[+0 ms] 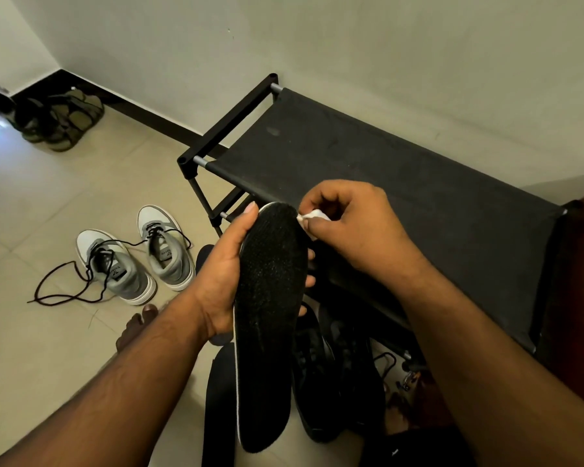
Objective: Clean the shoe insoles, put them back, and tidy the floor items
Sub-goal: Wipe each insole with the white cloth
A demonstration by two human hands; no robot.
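My left hand (221,274) grips a long black insole (270,325) from underneath, thumb along its left edge, toe end pointing away from me. My right hand (348,227) pinches a small white wipe (312,217) against the insole's toe-end right edge. A second black insole (220,402) lies on the floor below, partly hidden. A pair of black shoes (338,365) sits on the floor under my hands, beside the rack.
A black fabric shoe rack (385,170) stands against the wall ahead. Grey and white sneakers (135,254) with loose dark laces lie on the tiles to the left. Olive sandals (61,119) sit in the far left corner. My bare foot (135,325) shows near the sneakers.
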